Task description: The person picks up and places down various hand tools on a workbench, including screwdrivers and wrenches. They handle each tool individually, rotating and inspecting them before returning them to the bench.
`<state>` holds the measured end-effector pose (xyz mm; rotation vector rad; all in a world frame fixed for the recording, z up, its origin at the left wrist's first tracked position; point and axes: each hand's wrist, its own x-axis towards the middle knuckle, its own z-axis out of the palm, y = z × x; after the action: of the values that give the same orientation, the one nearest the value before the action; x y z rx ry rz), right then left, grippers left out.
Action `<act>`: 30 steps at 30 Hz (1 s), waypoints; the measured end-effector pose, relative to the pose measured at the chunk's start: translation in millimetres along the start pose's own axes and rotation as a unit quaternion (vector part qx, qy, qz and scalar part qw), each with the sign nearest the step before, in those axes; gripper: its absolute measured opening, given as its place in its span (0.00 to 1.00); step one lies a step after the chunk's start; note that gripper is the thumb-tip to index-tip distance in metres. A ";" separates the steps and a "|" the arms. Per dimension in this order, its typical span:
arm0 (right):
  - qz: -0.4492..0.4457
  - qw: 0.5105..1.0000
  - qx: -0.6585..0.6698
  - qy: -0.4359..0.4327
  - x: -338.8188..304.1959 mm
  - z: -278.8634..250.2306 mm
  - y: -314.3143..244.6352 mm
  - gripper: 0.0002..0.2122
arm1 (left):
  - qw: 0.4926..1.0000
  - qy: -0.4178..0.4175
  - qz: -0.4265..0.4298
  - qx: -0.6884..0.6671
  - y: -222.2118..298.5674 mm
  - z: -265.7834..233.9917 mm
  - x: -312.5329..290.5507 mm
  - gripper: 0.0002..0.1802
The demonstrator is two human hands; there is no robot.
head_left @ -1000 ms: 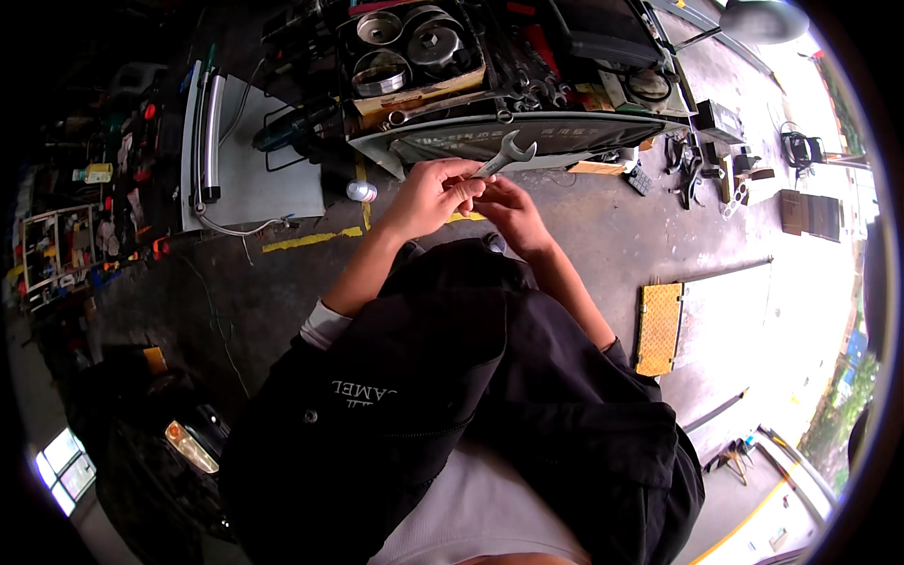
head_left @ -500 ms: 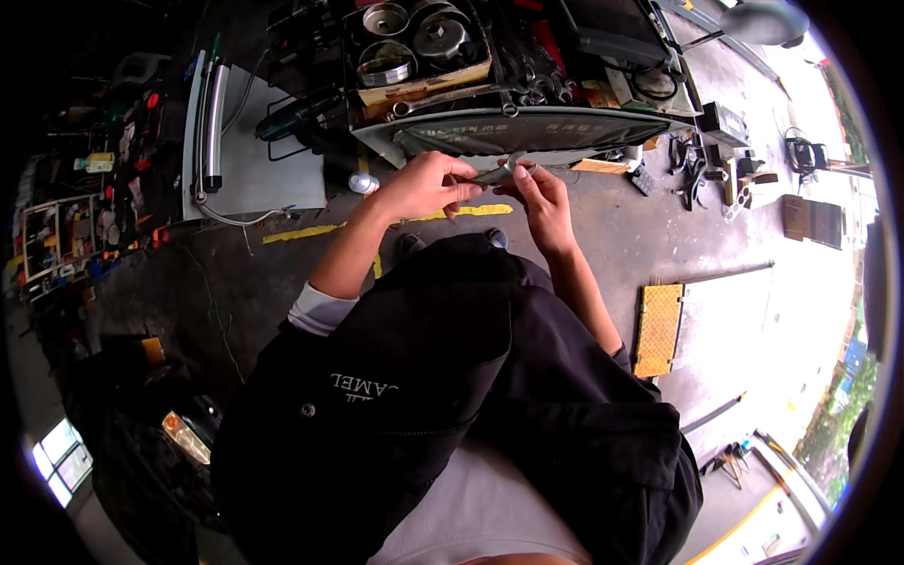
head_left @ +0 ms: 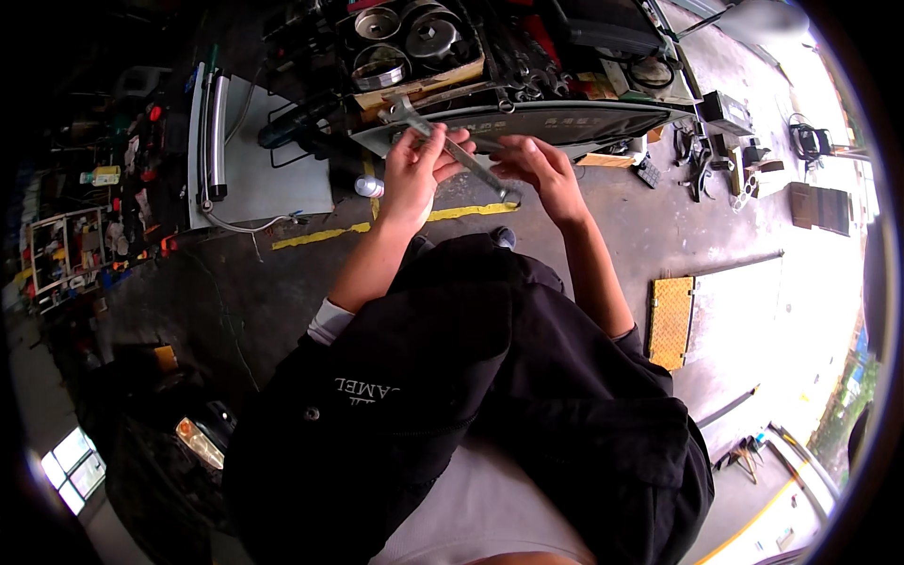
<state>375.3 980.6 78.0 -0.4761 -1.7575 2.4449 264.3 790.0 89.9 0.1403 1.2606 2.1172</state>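
My left hand (head_left: 411,184) is closed around the shaft of a metal wrench (head_left: 468,160). The tool slants from an open jaw at the upper left, above my fingers, down to a smaller end at the lower right. Close to its lower half is my right hand (head_left: 548,181), with the fingers loosely stretched toward the shaft. Whether those fingertips touch the metal I cannot tell. Both hands hang just in front of a tool cart (head_left: 603,120).
Atop the cart lie a box of round metal cups (head_left: 379,68), several wrenches (head_left: 532,80) and a dark case (head_left: 603,26). A white bottle (head_left: 368,185) stands below, near a yellow floor line (head_left: 320,236). Left is a grey panel (head_left: 268,179) bearing a metal tube (head_left: 217,141).
The wrench, earlier held between both hands, has swung so its jaw now points to the upper left. My left hand has turned upright around it; my right hand has loosened its fingers.
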 end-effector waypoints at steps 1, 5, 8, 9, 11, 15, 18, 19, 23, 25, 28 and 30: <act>0.006 1.000 0.014 0.007 -5.4 -6.4 9.6 0.22 | 0.999 0.029 0.008 -0.028 -0.8 1.2 -2.0 0.12; 0.048 0.978 0.201 -0.042 -36.5 -11.5 46.7 0.21 | 0.991 0.082 0.026 -0.099 -13.3 3.4 -9.5 0.10; 0.026 0.981 0.190 -0.013 -38.5 -2.5 51.5 0.19 | 0.992 0.054 0.021 -0.113 -25.6 2.5 -16.1 0.11; 0.021 0.982 0.188 0.004 -38.1 1.5 51.0 0.18 | 0.992 0.041 0.019 -0.116 -30.4 1.8 -18.0 0.11; 0.037 0.982 0.180 0.051 -32.0 0.6 50.4 0.17 | 0.993 0.036 0.016 -0.115 -35.8 2.1 -21.8 0.14; 0.053 0.977 0.193 0.079 -28.1 -7.8 43.9 0.15 | 0.991 0.017 0.013 -0.133 -37.7 7.3 -26.3 0.20; 0.024 0.966 0.247 0.068 -32.7 -9.6 35.6 0.15 | 0.990 -0.008 -0.006 -0.141 -41.2 10.9 -28.4 0.25; 0.019 0.965 0.254 0.058 -34.0 -11.8 32.9 0.15 | 0.990 -0.015 -0.012 -0.140 -43.1 12.3 -29.3 0.26; -0.008 0.963 0.262 0.054 -38.5 -23.9 34.6 0.15 | 0.995 -0.066 0.013 -0.075 -49.6 13.9 -29.5 0.33; -0.017 0.962 0.269 0.050 -41.0 -32.7 33.9 0.15 | 0.994 -0.100 0.028 -0.026 -50.4 12.6 -27.5 0.37; -0.022 0.961 0.273 0.044 -45.5 -40.5 30.1 0.15 | 0.991 -0.133 0.017 -0.019 -52.6 14.2 -28.0 0.41; -0.022 0.961 0.274 0.040 -48.7 -45.9 28.8 0.15 | 0.989 -0.106 -0.014 -0.098 -53.7 24.8 -31.7 0.43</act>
<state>438.4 1000.4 47.4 -0.4563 -0.9761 2.6758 324.9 806.8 66.6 0.2532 0.9210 2.1263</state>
